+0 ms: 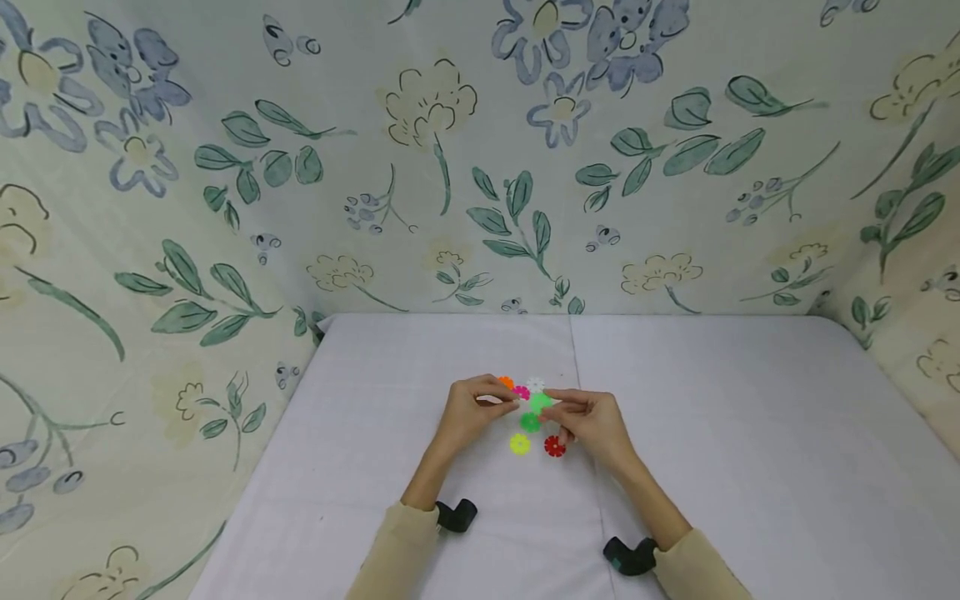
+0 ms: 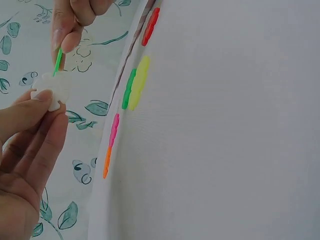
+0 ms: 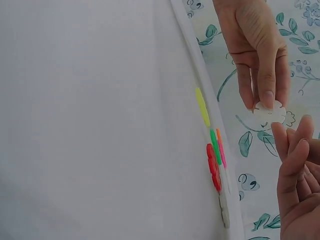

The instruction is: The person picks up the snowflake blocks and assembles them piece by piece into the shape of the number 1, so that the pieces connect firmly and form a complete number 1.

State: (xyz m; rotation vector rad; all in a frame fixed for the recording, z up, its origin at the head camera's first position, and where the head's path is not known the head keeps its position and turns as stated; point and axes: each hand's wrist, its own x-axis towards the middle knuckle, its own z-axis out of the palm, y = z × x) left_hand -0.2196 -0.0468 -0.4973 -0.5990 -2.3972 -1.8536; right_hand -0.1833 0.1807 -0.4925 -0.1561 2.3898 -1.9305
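Between thumb and fingers my left hand (image 1: 468, 410) pinches a white notched plastic disc (image 2: 57, 90), flat face showing in the left wrist view. My right hand (image 1: 594, 421) grips a light green notched disc (image 1: 540, 403). In the left wrist view this green disc (image 2: 58, 61) stands edge-on, its lower edge right at the white disc's rim. Under the hands on the cloth lie other notched discs: orange (image 1: 506, 382), pink (image 1: 521, 392), white (image 1: 536, 384), darker green (image 1: 530, 422), yellow (image 1: 520, 444) and red (image 1: 555, 447). The right fingers partly cover the red one in the head view.
A white cloth (image 1: 360, 433) with a fold line covers the table. Behind and beside it hangs a floral curtain (image 1: 420, 183). Black wrist camera mounts (image 1: 459, 516) sit by both beige sleeves (image 1: 397, 546).
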